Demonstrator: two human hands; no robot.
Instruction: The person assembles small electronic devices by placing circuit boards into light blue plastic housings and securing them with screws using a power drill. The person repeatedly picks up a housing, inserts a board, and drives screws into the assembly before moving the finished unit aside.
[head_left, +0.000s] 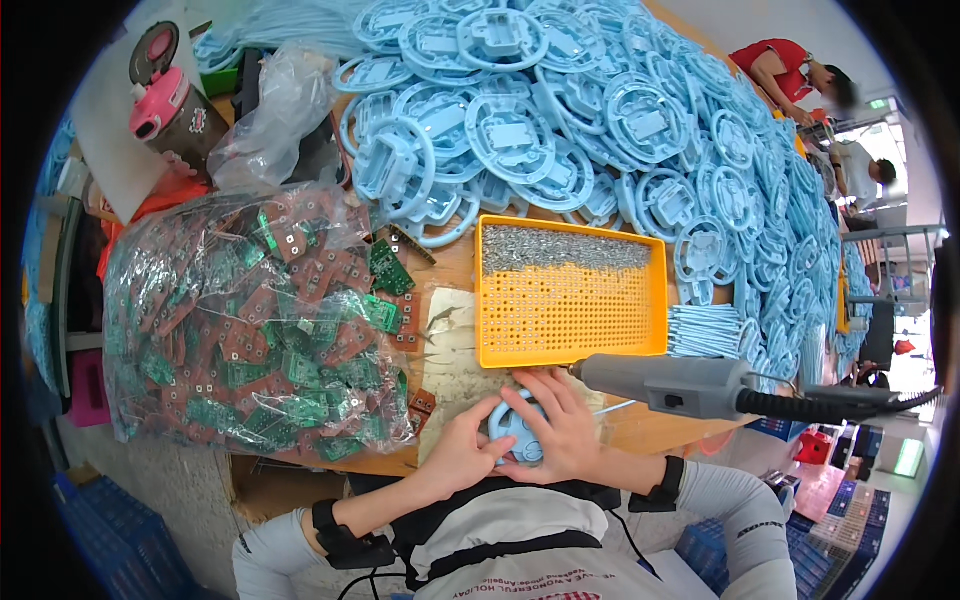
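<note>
In the head view, both hands are on one round blue piece, low in the middle, by the near edge of the desk. The left hand is curled, and its thumb and fingers hold the left side of the piece. The right hand lies over the right side, with its fingers long and close together, so the gap in each hand is narrow. A thin pale stick pokes out past the right hand, but I cannot tell if it is part of the piece.

Just above the hands sits a yellow tray full of little holes, with lots of tiny silver bits at its far end. A gray power tool is just to the right, and its tip is near the right hand's fingers. A big clear bag of red and green boards is on the left. A huge heap of blue rings fills the back.
</note>
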